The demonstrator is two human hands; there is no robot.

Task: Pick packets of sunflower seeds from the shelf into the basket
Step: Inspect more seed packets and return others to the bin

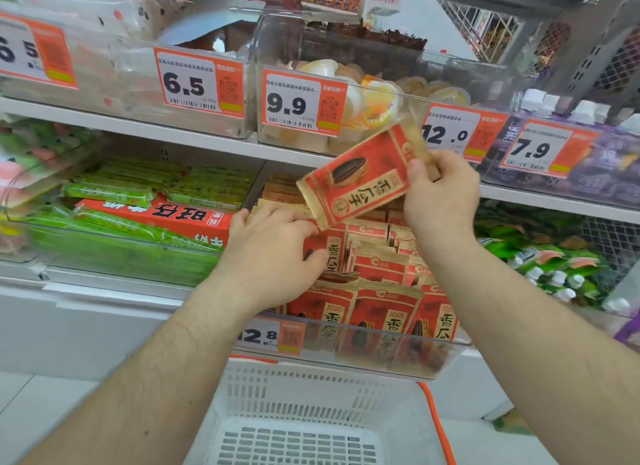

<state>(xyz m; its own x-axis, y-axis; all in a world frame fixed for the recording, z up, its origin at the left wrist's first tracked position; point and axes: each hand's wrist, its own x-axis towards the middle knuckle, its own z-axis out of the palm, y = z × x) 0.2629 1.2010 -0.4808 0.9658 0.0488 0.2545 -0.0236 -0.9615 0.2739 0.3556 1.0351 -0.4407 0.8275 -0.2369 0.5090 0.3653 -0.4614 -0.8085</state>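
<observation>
My right hand (440, 194) pinches a red and tan sunflower seed packet (360, 180) by its top end and holds it tilted in the air above the shelf bin. My left hand (273, 253) reaches into the clear bin (450, 357) and curls its fingers round another red packet (332, 253) that stands among several like it. More seed packets (391, 312) fill the bin in rows. A white plastic basket (304, 395) with an orange handle sits directly below the bin, and no packet shows in the part of it I can see.
Green snack packs and a red box (156, 218) fill the bin to the left. Green packets (554, 260) lie to the right. The shelf above holds clear bins with jelly cups (377, 97) and orange price tags (201, 80) along its front edge.
</observation>
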